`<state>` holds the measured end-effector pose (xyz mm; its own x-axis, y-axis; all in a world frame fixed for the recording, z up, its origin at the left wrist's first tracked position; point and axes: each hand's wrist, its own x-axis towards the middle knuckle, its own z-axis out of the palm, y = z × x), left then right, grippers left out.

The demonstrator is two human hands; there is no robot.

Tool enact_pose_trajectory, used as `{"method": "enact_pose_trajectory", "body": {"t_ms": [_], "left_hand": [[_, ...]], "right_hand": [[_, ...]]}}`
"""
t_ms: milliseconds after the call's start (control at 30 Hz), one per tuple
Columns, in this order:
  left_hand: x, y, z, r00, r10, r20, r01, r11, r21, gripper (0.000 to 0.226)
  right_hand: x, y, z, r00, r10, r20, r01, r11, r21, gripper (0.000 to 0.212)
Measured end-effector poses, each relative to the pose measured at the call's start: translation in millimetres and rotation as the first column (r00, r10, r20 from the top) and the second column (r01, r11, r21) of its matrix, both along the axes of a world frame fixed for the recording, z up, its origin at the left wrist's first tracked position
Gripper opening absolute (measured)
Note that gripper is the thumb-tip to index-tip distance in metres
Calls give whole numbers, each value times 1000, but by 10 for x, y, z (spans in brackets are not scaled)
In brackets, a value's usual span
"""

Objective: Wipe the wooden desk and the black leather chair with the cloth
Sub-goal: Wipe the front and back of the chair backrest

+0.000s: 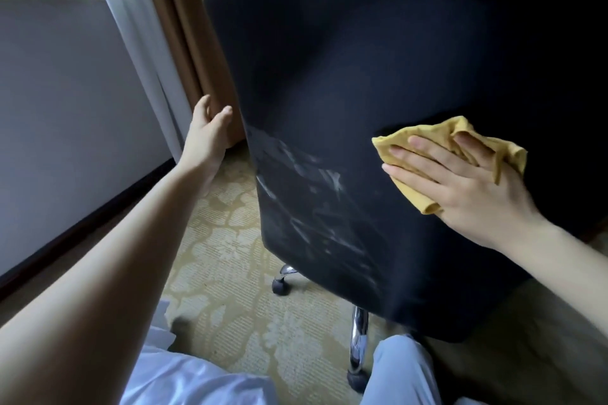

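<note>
Right hand (467,184), fingers straight and spread, presses the yellow cloth (424,138) flat against the black chair (362,59) back. Left hand (207,131) hangs relaxed and empty beside the chair's left edge; contact unclear.

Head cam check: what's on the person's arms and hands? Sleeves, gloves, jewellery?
Both forearms are bare to the frame edge, with no sleeves showing. The left hand and right hand wear no gloves, rings, watch or bands. The right hand's nails look short and unpainted. Lower down, a white garment and light blue-grey trousers show.
</note>
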<state>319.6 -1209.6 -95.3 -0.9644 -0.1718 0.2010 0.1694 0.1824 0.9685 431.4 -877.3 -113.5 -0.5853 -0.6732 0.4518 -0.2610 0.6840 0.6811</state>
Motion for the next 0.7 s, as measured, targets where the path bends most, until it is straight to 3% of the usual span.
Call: {"method": "enact_pose_trajectory", "body": {"t_ms": [100, 267, 367, 567, 700], "left_hand": [[16, -36, -161, 989, -46, 139, 39, 998, 52, 55], [31, 172, -310, 945, -212, 249, 170, 969, 178, 54], [35, 287, -410, 934, -256, 248, 187, 944, 272, 53], [-94, 257, -491, 940, -197, 280, 115, 952, 283, 56], [-173, 347, -409, 939, -207, 276, 117, 944, 309, 55]], "right_hand": [[117, 111, 13, 995, -101, 16, 102, 995, -14, 53], [101, 112, 128, 996, -91, -24, 91, 996, 0, 61], [15, -83, 266, 996, -81, -33, 80, 997, -24, 59], [-345, -717, 417, 992, -29, -123, 17, 995, -99, 52], [-496, -978, 203, 999, -19, -48, 14, 996, -92, 48]]}}
